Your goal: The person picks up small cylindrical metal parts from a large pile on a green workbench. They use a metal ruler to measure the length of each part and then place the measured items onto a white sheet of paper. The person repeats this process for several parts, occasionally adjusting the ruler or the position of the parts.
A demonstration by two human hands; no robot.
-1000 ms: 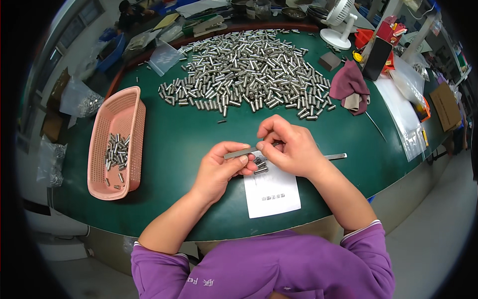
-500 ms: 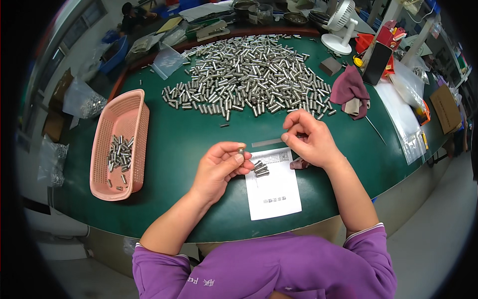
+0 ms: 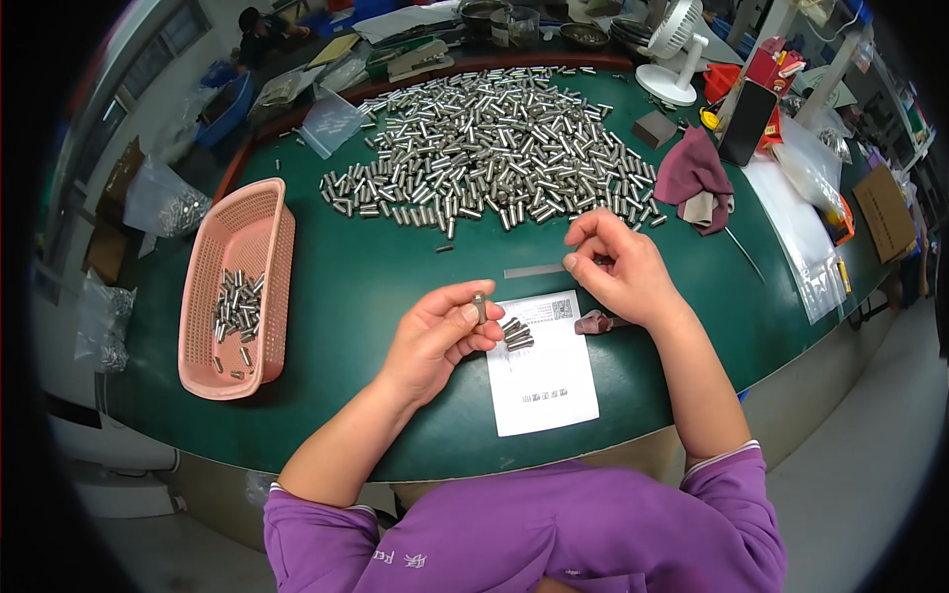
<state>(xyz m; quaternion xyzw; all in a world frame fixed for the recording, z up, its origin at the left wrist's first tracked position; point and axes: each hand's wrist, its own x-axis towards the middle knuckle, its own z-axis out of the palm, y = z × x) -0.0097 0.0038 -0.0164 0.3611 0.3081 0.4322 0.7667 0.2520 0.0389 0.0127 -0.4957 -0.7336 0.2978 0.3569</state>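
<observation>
1. Moderate, even light on the table [image 3: 376, 272]; dimmer beyond its far edge.
2. Glints on the metal pins [image 3: 494, 148] toward that edge.
3. White paper [image 3: 549, 366] by the near edge glows brightly, its small print blurred.
4. Fisheye bows the near edge; black surrounds.

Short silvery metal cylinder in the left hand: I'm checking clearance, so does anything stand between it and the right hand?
Only the thin, flat grey strip, jutting leftward from the right hand, extends partway toward the cylinder; nothing else visible stands between.

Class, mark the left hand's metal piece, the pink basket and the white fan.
Metal piece [image 3: 481, 309], head view: its side.
Pink basket [image 3: 281, 287], head view: right wall.
White fan [image 3: 673, 32], head view: its grille.
</observation>
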